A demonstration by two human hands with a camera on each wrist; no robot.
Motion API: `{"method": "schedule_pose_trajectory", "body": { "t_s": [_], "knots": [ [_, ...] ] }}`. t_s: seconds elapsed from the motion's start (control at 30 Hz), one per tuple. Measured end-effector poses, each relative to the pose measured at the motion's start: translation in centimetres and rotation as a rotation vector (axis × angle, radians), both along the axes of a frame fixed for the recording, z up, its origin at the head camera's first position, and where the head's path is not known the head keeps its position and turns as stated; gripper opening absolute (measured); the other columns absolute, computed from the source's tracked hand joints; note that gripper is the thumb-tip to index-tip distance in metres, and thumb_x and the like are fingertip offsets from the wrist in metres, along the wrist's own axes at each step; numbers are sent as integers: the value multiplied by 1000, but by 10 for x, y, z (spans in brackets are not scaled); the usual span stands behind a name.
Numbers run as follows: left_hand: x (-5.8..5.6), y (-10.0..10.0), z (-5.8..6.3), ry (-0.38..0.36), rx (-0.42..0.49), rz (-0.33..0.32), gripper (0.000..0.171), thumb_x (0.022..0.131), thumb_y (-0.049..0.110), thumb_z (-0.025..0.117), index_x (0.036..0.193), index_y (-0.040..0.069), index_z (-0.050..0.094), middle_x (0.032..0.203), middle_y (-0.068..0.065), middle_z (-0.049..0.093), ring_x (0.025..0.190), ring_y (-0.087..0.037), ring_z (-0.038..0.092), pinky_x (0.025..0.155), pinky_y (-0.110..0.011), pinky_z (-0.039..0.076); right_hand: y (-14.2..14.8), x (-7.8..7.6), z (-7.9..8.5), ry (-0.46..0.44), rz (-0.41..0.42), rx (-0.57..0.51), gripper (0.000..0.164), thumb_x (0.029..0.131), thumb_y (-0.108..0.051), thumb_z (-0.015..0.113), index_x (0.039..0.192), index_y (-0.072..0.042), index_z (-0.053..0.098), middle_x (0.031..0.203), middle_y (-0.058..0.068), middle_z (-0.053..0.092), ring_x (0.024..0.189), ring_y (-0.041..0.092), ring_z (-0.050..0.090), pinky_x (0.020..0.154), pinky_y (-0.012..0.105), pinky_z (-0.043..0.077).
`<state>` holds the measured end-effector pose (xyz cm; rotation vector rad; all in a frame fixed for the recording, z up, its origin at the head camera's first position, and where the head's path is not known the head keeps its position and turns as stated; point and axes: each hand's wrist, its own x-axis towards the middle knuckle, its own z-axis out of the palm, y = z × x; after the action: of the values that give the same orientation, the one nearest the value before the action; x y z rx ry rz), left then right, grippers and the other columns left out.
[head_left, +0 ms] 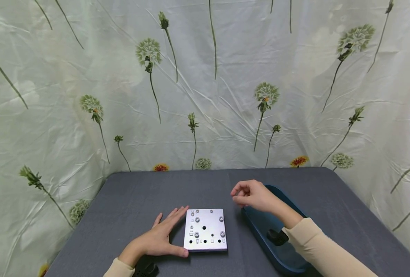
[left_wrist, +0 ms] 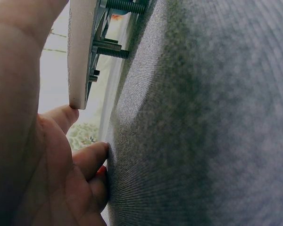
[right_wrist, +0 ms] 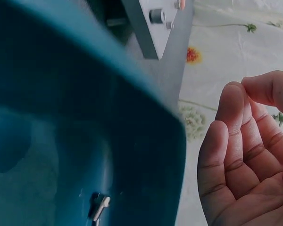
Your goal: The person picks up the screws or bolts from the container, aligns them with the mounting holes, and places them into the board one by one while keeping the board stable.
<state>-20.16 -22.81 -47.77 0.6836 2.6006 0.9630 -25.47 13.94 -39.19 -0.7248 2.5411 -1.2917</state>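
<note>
Bench [head_left: 177, 182] edge lies at twelve o'clock well beyond plate [head_left: 208, 221], tray rim [head_left: 261, 239] at three, spread left fingers [head_left: 177, 217] touching plate at nine, pressed-together right fingers [right_wrist: 232, 106] at two.

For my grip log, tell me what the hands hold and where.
The left hand holds the metal plate by its left corners, between thumb and finger; the right hand shows nothing held.

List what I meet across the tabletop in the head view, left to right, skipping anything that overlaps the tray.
Left hand → metal plate → blue tray.
</note>
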Motion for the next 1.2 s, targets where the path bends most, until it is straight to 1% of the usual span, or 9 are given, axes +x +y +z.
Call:
{"method": "schedule_pose_trajectory", "body": {
  "t_s": [0.17, 0.23, 0.3, 0.43, 0.53, 0.63, 0.83, 1.0, 1.2],
  "knots": [
    [0, 0, 0, 3, -3, 0, 127, 76, 61, 93, 174, 24, 22, 181, -8, 21, 168, -43, 15, 119, -86, -6, 9, -2, -2, -2, -37, 8, 14, 101, -13, 72, 109, -3, 75, 81, 7, 75, 77, 31, 72, 66, 34, 59],
    [0, 0, 0, 2, -3, 1, 127, 76, 61, 93, 174, 24, 21, 181, -8, 21, 168, -43, 15, 119, -86, -6, 13, -3, -3, -6, -46, 9, 15, 101, -14, 73, 110, -3, 76, 82, 8, 75, 79, 37, 72, 66, 34, 59],
    [1, 0, 0, 2, -1, 2, 127, 76, 60, 93, 174, 24, 22, 181, -8, 21, 168, -44, 15, 119, -87, -6, 16, -4, -4, -5, -52, 12, 16, 101, -15, 73, 111, -4, 76, 82, 7, 75, 80, 39, 72, 65, 31, 57],
    [1, 0, 0, 2, -2, 2, 127, 76, 60, 93, 174, 23, 22, 181, -8, 21, 168, -44, 15, 119, -86, -6, 24, -7, -8, 8, -64, 25, 18, 101, -16, 73, 113, -2, 76, 82, 9, 75, 78, 34, 71, 65, 27, 55],
    [1, 0, 1, 0, -4, 4, 127, 76, 60, 93, 174, 24, 21, 181, -8, 21, 168, -44, 15, 119, -86, -6, 29, -9, -11, 5, -77, 21, 19, 100, -15, 73, 113, -1, 75, 84, 13, 76, 76, 27, 70, 66, 27, 56],
    [1, 0, 1, -3, -5, 7, 127, 76, 60, 92, 174, 24, 21, 181, -8, 21, 168, -45, 15, 119, -86, -6, 33, -9, -13, -8, -89, 10, 19, 100, -14, 73, 112, 0, 75, 86, 17, 76, 76, 24, 71, 68, 27, 57],
    [2, 0, 1, -4, -7, 16, 127, 76, 61, 93, 174, 25, 21, 181, -9, 22, 167, -45, 15, 120, -86, -5, 40, -9, -15, -20, -100, -11, 19, 101, -12, 72, 114, 2, 75, 87, 16, 77, 79, 29, 76, 67, 30, 60],
    [1, 1, 1, -7, -10, 16, 127, 76, 61, 92, 174, 25, 21, 181, -7, 21, 168, -43, 14, 120, -86, -5, 46, -8, -17, -21, -135, 8, 20, 102, -12, 71, 115, 2, 75, 85, 15, 77, 75, 29, 71, 64, 29, 55],
    [1, 1, 1, -7, -4, 13, 127, 76, 61, 93, 174, 25, 21, 181, -7, 21, 168, -42, 14, 120, -85, -6, 50, -8, -22, -14, -182, 52, 20, 102, -12, 70, 116, 2, 74, 82, 15, 76, 73, 28, 68, 64, 31, 55]
  ]
}}
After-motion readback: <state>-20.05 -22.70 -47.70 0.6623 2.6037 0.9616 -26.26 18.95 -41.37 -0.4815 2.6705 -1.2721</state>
